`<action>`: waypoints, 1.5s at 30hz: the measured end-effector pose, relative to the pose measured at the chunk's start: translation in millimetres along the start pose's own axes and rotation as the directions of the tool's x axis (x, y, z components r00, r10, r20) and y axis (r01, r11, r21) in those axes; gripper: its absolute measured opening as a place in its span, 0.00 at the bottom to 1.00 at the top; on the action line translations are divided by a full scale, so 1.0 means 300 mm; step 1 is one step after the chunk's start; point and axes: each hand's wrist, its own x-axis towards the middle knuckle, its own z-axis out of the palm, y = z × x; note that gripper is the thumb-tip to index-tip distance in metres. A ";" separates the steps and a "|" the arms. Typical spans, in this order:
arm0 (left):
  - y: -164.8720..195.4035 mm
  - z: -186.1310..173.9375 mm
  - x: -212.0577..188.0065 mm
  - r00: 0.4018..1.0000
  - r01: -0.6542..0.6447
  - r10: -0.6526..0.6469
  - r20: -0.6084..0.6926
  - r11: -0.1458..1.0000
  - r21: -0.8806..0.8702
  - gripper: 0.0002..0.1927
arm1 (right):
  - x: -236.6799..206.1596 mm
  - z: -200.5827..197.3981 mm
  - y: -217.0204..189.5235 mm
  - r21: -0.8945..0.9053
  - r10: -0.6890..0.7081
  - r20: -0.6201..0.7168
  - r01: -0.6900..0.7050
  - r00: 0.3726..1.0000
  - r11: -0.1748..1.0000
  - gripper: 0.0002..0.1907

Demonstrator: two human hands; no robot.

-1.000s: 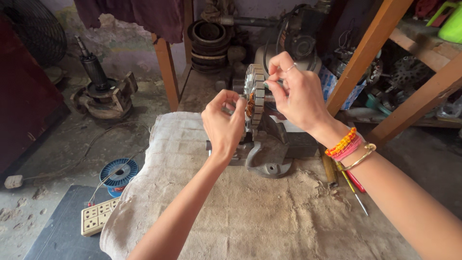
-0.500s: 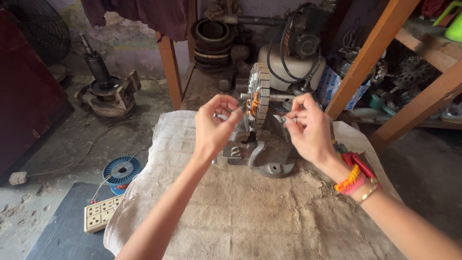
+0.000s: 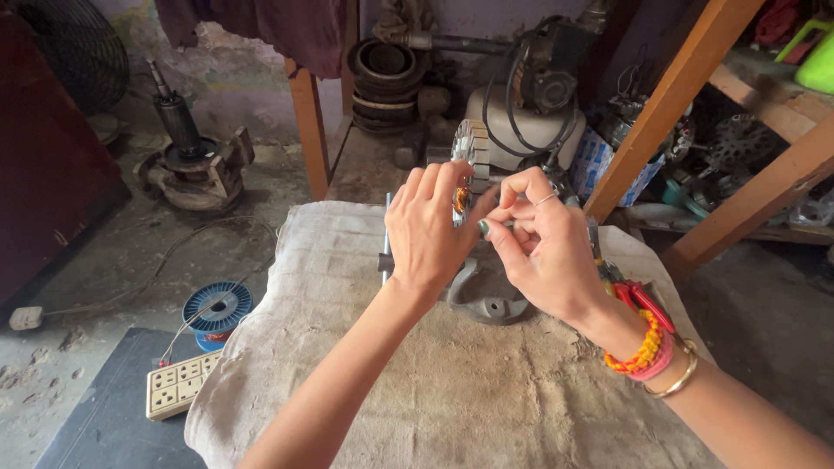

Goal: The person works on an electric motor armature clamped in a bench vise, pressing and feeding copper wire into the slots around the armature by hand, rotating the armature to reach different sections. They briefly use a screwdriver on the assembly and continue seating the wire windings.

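While the sackcloth-covered bench (image 3: 452, 391) fills the foreground, both hands meet over it: left hand (image 3: 430, 234) curled around the motor stator (image 3: 466, 161), right hand (image 3: 543, 247) pinching something tiny against it, can't tell what. Stator sits on a grey metal stand (image 3: 486, 300); blue wire spool (image 3: 217, 308) down left.

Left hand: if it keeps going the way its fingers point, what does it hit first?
Most likely the stator. The left hand points up and away, its fingertips already at the stator's laminated ring, which sits on the grey stand. Contact looks immediate, though depth is hard to judge from one view.
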 end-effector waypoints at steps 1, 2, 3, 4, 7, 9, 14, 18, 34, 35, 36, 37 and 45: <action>-0.002 0.003 -0.006 1.000 0.010 -0.010 -0.010 1.000 0.004 0.15 | -0.002 -0.007 -0.010 0.005 -0.004 0.007 0.004 1.000 1.000 0.12; -0.003 0.004 -0.015 1.000 0.020 -0.020 -0.020 1.000 0.008 0.13 | -0.005 -0.015 -0.019 0.011 -0.009 0.014 0.009 1.000 1.000 0.12; -0.003 0.003 -0.023 0.999 0.030 -0.030 -0.028 0.999 0.012 0.11 | -0.003 -0.025 -0.026 0.009 -0.011 0.010 0.011 1.000 1.000 0.12; -0.007 -0.004 -0.032 0.999 0.040 -0.039 -0.025 0.999 0.009 0.11 | 0.003 -0.038 -0.030 0.007 -0.013 0.006 0.013 1.000 1.000 0.12; -0.011 -0.018 -0.048 0.999 0.051 -0.051 -0.006 0.999 0.011 0.09 | 0.017 -0.077 -0.036 -0.015 -0.011 -0.012 0.011 1.000 1.000 0.12; -0.009 -0.021 -0.053 0.999 0.040 -0.041 0.012 0.998 0.039 0.07 | 0.022 -0.097 -0.035 -0.025 -0.007 -0.017 0.006 1.000 1.000 0.12; 0.013 -0.006 -0.071 0.998 -0.063 0.063 -0.010 0.998 0.004 0.04 | 0.006 -0.126 -0.025 -0.012 0.015 -0.020 -0.015 1.000 1.000 0.13; 0.019 0.007 -0.091 0.988 -0.148 0.149 0.033 0.989 -0.020 0.02 | -0.026 -0.130 -0.014 -0.018 0.007 -0.004 -0.007 1.000 1.000 0.13; -0.013 -0.030 -0.011 0.998 -0.040 0.041 -0.056 0.999 0.003 0.04 | -0.013 -0.139 -0.022 -0.073 -0.053 -0.043 0.050 0.998 0.996 0.13; -0.012 -0.029 -0.009 0.998 -0.031 0.031 -0.054 1.000 0.002 0.04 | 0.001 -0.142 -0.022 -0.082 -0.073 -0.045 0.069 0.996 0.994 0.13; -0.011 -0.030 -0.009 0.998 -0.022 0.022 -0.051 1.000 0.001 0.05 | 0.014 -0.145 -0.022 -0.076 -0.086 -0.047 0.082 0.995 0.994 0.13; -0.010 -0.032 -0.010 0.998 -0.020 0.020 -0.052 1.000 -0.001 0.04 | 0.026 -0.148 -0.022 -0.071 -0.099 -0.048 0.095 0.994 0.993 0.13; -0.012 -0.036 -0.006 0.999 -0.003 0.001 -0.033 0.999 -0.054 0.04 | 0.059 -0.141 -0.021 -0.068 -0.128 -0.076 0.123 0.989 0.990 0.13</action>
